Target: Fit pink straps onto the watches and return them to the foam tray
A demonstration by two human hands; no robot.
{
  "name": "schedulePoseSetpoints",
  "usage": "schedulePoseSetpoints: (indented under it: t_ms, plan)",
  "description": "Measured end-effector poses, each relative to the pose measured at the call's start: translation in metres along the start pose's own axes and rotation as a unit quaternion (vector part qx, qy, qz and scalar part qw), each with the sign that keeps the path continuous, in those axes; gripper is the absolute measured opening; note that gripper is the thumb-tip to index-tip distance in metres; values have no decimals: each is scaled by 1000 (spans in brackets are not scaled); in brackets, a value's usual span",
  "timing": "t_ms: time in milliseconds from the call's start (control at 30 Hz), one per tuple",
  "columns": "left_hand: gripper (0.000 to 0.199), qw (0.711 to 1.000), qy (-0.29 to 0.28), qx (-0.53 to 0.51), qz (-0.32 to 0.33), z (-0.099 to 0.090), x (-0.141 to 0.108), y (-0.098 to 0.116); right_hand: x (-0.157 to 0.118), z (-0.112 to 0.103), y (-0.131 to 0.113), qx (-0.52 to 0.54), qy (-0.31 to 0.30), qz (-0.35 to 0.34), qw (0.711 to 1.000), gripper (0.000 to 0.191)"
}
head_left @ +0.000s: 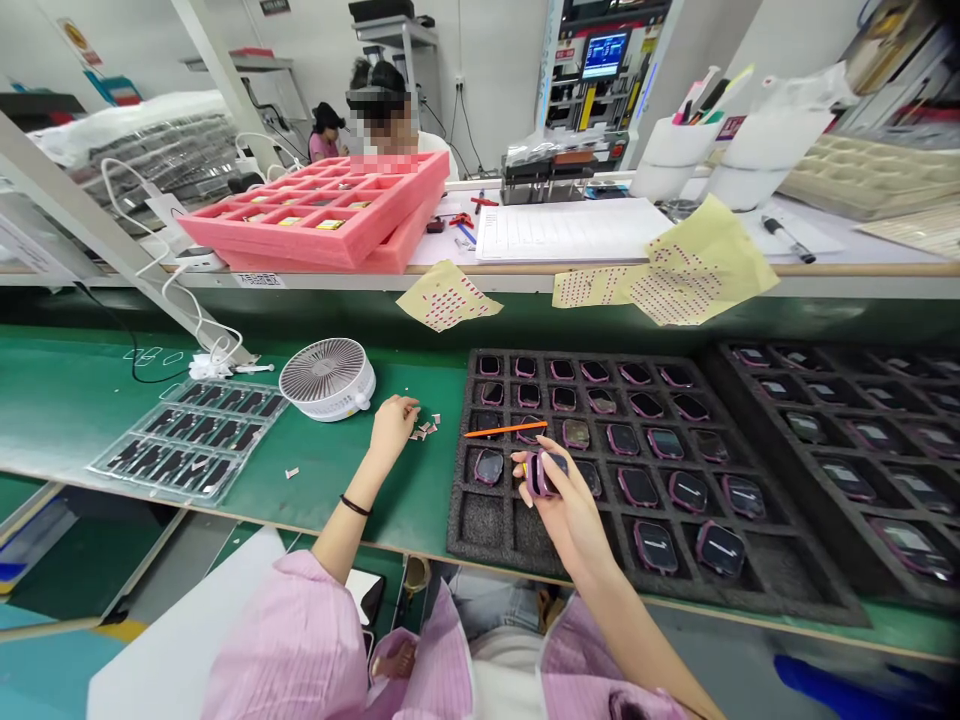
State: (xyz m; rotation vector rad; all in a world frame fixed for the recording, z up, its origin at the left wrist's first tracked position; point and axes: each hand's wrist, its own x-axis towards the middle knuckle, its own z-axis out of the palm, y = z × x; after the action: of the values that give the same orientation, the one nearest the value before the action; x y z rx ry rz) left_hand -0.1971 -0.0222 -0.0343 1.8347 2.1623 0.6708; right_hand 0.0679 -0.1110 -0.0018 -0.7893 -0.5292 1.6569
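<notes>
Two black foam trays (pixel 480 520) cover the right half of the green counter (pixel 75 400), their square cells mostly filled with pink-rimmed watch cases (pixel 637 487). Beyond them, on a raised back counter (pixel 847 270), sit a pink foam tray (pixel 247 232) and a white paper form (pixel 570 230), with yellow sticker sheets (pixel 448 295) hanging over the edge. A co-worker (pixel 431 150) sits on the far side. On the left of the green counter lie a clear plastic tray (pixel 187 435) of dark parts and a white fan (pixel 328 378). The person's right hand (pixel 566 490) is over the nearer black tray, its fingers (pixel 551 447) curled around one watch case (pixel 540 475), held tilted above the cells. An orange stick (pixel 506 430) lies across the tray just beyond that hand. The left hand (pixel 394 425) rests on the green counter beside the tray, fingers bunched just beside a few small scraps (pixel 426 425); whether they hold anything cannot be told.
</notes>
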Motion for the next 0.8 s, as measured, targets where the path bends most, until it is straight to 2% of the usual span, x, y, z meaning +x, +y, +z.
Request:
schedulePoseSetpoints:
  t_ms: [233, 400, 500, 600, 700, 800]
  plan:
    - [13, 1000, 19, -20, 4, 4, -9, -2, 0, 0, 3, 10, 29, -37, 999, 51]
    - [7, 997, 65, -31, 17, -8, -20, 10, -1, -1, 5, 6, 33, -44, 998, 57]
    - [4, 982, 88, -158, 51, -15, -40, 40, -3, 4, 9, -2, 28, -62, 998, 61]
    - [12, 937, 80, -330, 86, -16, -73, 84, -5, 11, 12, -16, 25, -92, 995, 61]
    - [13, 906, 96, -396, 116, -11, -103, 124, -8, 17, 14, -21, 29, -121, 992, 58]
    - [10, 892, 128, -414, 127, -3, -119, 144, -10, 19, 16, -22, 36, -142, 989, 57]
